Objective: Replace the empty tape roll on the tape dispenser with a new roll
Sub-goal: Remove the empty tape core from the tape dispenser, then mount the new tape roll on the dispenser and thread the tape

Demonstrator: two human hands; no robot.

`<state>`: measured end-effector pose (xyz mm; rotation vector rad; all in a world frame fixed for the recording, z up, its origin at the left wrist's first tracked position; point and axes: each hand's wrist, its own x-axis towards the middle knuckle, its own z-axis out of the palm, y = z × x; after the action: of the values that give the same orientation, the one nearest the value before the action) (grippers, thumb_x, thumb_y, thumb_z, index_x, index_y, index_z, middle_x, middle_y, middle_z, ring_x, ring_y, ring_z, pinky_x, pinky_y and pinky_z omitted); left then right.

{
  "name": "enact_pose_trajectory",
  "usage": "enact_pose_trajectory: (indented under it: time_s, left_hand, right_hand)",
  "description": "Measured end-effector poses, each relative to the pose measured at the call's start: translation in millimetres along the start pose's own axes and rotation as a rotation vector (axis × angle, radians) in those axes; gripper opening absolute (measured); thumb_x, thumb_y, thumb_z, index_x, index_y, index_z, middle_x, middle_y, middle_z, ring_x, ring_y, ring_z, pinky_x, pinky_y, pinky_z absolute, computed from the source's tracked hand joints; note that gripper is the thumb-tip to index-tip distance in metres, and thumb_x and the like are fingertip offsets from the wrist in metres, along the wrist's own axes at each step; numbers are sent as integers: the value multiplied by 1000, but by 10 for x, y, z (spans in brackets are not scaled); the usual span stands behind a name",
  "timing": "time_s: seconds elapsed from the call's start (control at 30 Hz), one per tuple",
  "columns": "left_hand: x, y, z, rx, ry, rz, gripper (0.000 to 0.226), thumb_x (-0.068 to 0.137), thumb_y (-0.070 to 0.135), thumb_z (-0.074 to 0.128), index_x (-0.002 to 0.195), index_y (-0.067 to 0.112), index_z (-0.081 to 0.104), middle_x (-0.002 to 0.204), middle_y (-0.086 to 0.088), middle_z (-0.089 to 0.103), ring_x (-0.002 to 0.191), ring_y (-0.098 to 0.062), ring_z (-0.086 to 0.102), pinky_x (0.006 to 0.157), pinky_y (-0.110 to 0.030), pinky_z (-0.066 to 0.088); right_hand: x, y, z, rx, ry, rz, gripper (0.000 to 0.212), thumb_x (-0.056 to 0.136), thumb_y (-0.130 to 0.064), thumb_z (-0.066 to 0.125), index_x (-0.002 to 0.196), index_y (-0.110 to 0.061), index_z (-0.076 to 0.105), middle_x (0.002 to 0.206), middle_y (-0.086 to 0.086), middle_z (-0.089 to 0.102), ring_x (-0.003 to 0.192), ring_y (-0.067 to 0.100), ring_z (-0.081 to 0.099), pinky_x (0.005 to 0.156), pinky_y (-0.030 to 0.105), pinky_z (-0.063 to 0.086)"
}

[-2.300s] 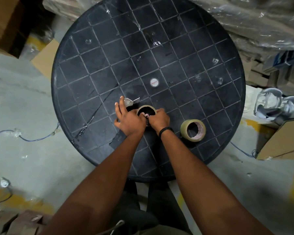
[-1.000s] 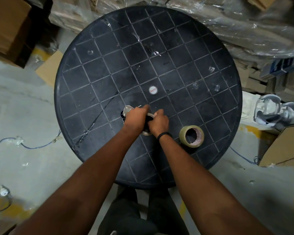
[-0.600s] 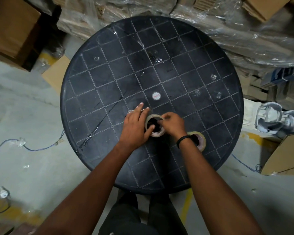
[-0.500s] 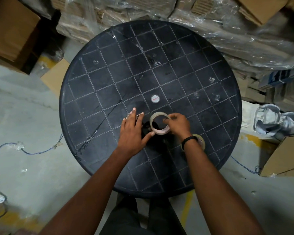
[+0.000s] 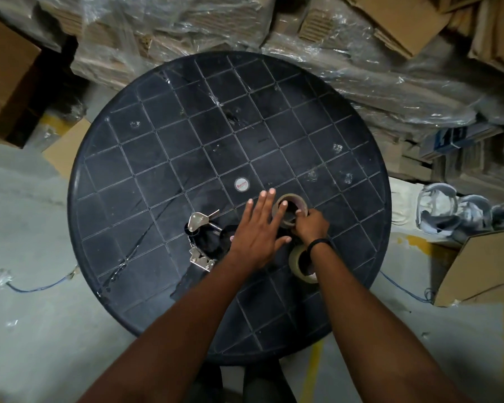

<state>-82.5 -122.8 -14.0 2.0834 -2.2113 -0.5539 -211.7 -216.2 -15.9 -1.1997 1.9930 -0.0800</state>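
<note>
On the round black table (image 5: 146, 170) lies the tape dispenser (image 5: 200, 242), dark-bodied with shiny metal parts at its left end. My left hand (image 5: 256, 228) is flat over its right end, fingers spread, gripping nothing. Just to the right, my right hand (image 5: 310, 228) pinches the near rim of the empty tape roll (image 5: 293, 203), a thin brown cardboard ring standing on the table off the dispenser. The new tape roll (image 5: 298, 264), thicker and pale beige, lies flat close behind my right wrist, which hides part of it.
A small round sticker (image 5: 241, 185) marks the table's centre. Plastic-wrapped cardboard stacks (image 5: 245, 27) crowd the far side. An open carton (image 5: 483, 266) and crumpled plastic (image 5: 448, 210) sit on the floor at right; a blue cable (image 5: 32, 289) trails at left.
The empty roll has come off the dispenser and my right hand has carried it to the right. My left hand has let go and spread flat, leaving the dispenser's metal end showing.
</note>
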Motion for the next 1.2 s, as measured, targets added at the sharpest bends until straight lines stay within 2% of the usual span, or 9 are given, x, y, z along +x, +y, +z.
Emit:
enact_pose_trajectory:
  time_s: [0.3,0.47,0.6,0.77,0.87,0.93,1.03,1.13,1.2]
  left_hand:
    - [279,272,378,15,-192,-78,87,103,59,32,163,4,3,171,-19,-16,160,-32,-13,130,-50,4]
    - [287,323,339,1,-242,-105,84,105,56,30,163,4,-2,170,-16,-23,159,-31,-16,130,-50,5]
    - [284,351,174,-6,-299,-124,82,107,48,36,163,8,-8,170,-14,-23,159,-32,-14,129,-53,7]
    - [58,523,96,-237,-149,-269,75,103,12,46,165,10,3,174,-14,2,161,-32,3,129,-46,19]
    - [-132,706,166,-478,-201,-474,63,100,8,51,159,9,31,158,-20,44,145,-35,44,117,-41,39]
    - [-223,808,175,-588,-281,-641,46,101,11,52,146,5,49,138,-21,63,128,-38,59,104,-40,46]
    - [-410,858,295,-709,-360,-836,28,99,12,56,122,2,68,123,-20,71,118,-37,65,100,-40,50]
    - [-592,839,343,-948,-331,-980,15,93,10,63,104,8,74,105,-21,76,102,-37,72,98,-49,57]
    - [-727,828,160,-1155,-226,-1080,9,94,7,64,90,11,72,92,-17,74,83,-30,71,85,-46,62]
  right_hand:
    - [117,107,-17,-60,-18,-108,28,96,-26,56,113,-7,68,116,19,70,108,38,65,84,36,50]
    - [207,192,-198,6,-203,-145,32,93,-38,63,108,-11,68,109,14,72,101,31,66,88,38,51]
    - [215,348,-452,94,-344,-148,32,94,-45,59,100,-18,73,94,9,72,89,24,65,93,52,56]
    - [5,810,-792,-128,-234,-164,38,91,-29,67,127,-15,66,124,10,71,118,27,64,104,34,47]
    - [-115,1056,-735,-199,-296,-153,55,84,-35,74,135,-16,60,125,13,68,117,30,63,101,37,49]
    - [-152,1157,-656,-226,-282,-156,44,82,-29,72,124,-19,65,118,10,70,111,30,66,95,36,52]
    - [-236,1149,-621,-143,-219,-121,26,83,-14,62,107,-18,71,106,6,73,101,28,68,88,38,56]
    - [-406,1049,-743,16,-204,-64,21,81,-20,65,101,-20,70,95,2,71,90,24,68,82,38,57]
    - [-545,972,-771,199,-229,-16,18,80,-19,67,97,-19,68,90,3,73,83,23,71,80,45,62]
